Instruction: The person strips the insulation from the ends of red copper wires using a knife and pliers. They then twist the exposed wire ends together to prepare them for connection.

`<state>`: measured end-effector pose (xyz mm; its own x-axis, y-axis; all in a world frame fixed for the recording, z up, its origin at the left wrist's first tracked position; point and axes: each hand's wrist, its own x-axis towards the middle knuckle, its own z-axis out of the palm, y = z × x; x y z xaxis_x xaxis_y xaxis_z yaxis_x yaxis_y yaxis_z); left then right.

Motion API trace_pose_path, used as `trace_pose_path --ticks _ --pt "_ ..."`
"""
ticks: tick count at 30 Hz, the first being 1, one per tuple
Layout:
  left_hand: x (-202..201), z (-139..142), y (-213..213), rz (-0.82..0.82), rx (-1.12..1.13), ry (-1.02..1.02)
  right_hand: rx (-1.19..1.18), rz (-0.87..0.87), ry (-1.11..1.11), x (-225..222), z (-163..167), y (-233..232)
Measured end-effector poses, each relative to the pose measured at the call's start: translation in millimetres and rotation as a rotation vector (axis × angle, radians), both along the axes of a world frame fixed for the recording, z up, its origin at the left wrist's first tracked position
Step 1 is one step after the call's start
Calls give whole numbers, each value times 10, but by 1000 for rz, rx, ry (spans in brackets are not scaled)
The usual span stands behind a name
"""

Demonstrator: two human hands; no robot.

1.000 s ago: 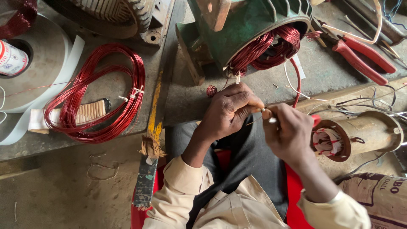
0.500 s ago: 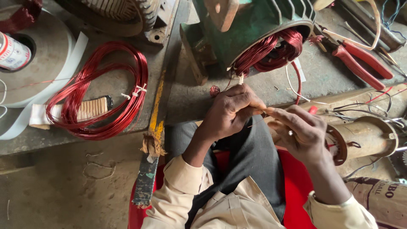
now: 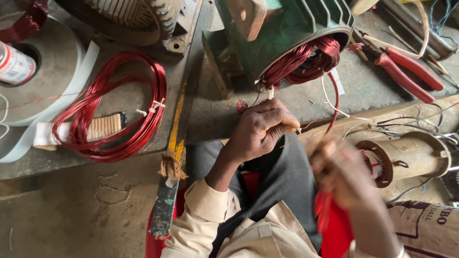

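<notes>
Right hand point(image 3: 342, 174) pulled back, blurred, left hand point(image 3: 260, 129) pinching wire beside motor point(image 3: 287, 28).

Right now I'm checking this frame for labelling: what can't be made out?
Head view:
- right hand: motion-blurred, so its grip is unclear.
- left hand: curled fingers hide what they pinch.
- green motor: top cut off by the frame edge.
- red pliers: jaws hidden among clutter.

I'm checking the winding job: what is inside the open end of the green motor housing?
Inside the green motor housing, bundles of red copper winding wire loop around the opening, with a pale tie at the lower edge. The housing covers the deeper slots. The left hand rests just below.
</notes>
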<state>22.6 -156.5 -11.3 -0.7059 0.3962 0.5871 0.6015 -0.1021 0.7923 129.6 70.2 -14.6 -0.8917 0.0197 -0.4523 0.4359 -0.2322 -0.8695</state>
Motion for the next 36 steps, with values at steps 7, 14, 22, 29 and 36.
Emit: trace_pose_path --ticks 7,14,22,29,36 --pt "17 -17 0 -3 16 -19 -328 66 -334 847 -928 -321" --pt "13 1 -5 -22 19 9 134 223 73 608 -645 81" --pt "22 65 -29 -13 6 -24 -215 355 479 -389 -168 -82" --pt "9 20 -3 19 -55 19 -385 97 360 -236 -255 192" --pt "20 23 31 77 -82 26 248 -174 348 189 86 385"
